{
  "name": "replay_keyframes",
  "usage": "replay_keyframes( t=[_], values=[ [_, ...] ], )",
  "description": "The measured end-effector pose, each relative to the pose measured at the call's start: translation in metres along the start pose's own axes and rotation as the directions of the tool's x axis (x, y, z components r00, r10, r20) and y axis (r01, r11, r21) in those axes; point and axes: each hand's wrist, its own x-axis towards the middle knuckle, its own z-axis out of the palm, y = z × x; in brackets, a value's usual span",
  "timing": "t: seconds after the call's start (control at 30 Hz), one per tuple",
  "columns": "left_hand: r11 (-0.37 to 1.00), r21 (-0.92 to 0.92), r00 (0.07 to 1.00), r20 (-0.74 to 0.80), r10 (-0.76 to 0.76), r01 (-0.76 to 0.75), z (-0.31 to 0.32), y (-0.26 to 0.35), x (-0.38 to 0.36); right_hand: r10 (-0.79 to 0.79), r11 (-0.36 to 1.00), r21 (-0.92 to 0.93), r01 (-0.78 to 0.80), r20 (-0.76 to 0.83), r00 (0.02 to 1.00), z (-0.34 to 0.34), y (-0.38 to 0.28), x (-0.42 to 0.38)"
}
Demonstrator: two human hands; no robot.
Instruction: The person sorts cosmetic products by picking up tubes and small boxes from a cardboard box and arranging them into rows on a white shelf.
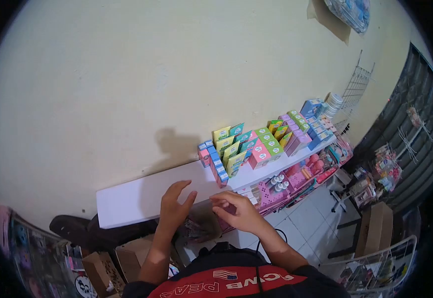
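My left hand (175, 204) hovers at the front edge of the white shelf (127, 203), thumb and fingers apart, with nothing in it. Just right of it, my right hand (237, 212) is held with its fingers pointing left and its thumb apart; it appears to hold nothing. Beyond my hands, a row of small blue-and-pink boxes (216, 163) stands on the shelf. Beside it are upright yellow packets (236, 163) and teal packets (246, 145). Pink boxes (259, 156) and green boxes (271, 141) follow to the right.
Purple boxes (298, 142) and blue boxes (319, 135) stand farther right on the shelf. Below are a pink basket (271, 195) and white-capped bottles (279, 184). Open cardboard boxes (102, 270) sit at lower left. A white wire rack (375, 263) stands at lower right.
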Motion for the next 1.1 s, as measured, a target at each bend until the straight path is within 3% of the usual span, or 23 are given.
replay_keyframes(
  t=[0.1, 0.17, 0.23, 0.33, 0.53, 0.6, 0.77, 0.97, 1.1],
  values=[
    [0.998, 0.033, 0.995, -0.085, -0.051, 0.054, -0.012, 0.018, -0.047, 0.046, 0.991, 0.122, -0.052, 0.047, 0.998, 0.001, 0.017, -0.028],
    [0.983, 0.024, 0.975, -0.131, -0.179, 0.184, -0.016, 0.028, -0.087, 0.172, 0.953, 0.239, -0.187, 0.081, 0.982, 0.002, 0.024, -0.05],
    [0.959, 0.038, 0.942, -0.206, -0.266, 0.28, -0.012, 0.041, -0.124, 0.178, 0.939, 0.27, -0.212, 0.147, 0.973, 0.003, 0.04, -0.072],
    [0.898, -0.028, 0.872, -0.231, -0.432, 0.438, -0.004, 0.063, -0.178, 0.186, 0.903, 0.34, -0.263, 0.242, 0.952, 0.003, 0.051, -0.103],
    [0.78, -0.224, 0.703, -0.339, -0.625, 0.585, 0.028, 0.104, -0.266, 0.184, 0.853, 0.4, -0.336, 0.373, 0.91, 0.015, 0.064, -0.152],
    [0.763, -0.296, 0.683, -0.341, -0.647, 0.575, 0.033, 0.12, -0.284, 0.146, 0.869, 0.385, -0.31, 0.398, 0.905, 0.024, 0.06, -0.164],
    [0.728, -0.287, 0.634, -0.36, -0.684, 0.622, 0.021, 0.162, -0.318, 0.135, 0.81, 0.431, -0.397, 0.523, 0.841, 0.047, 0.043, -0.19],
    [0.739, -0.232, 0.594, -0.466, -0.655, 0.633, -0.016, 0.169, -0.367, 0.099, 0.752, 0.493, -0.438, 0.573, 0.814, 0.088, 0.031, -0.208],
    [0.678, -0.224, 0.488, -0.544, -0.683, 0.7, -0.057, 0.162, -0.394, 0.103, 0.759, 0.471, -0.449, 0.594, 0.797, 0.114, 0.018, -0.21]
  ],
)
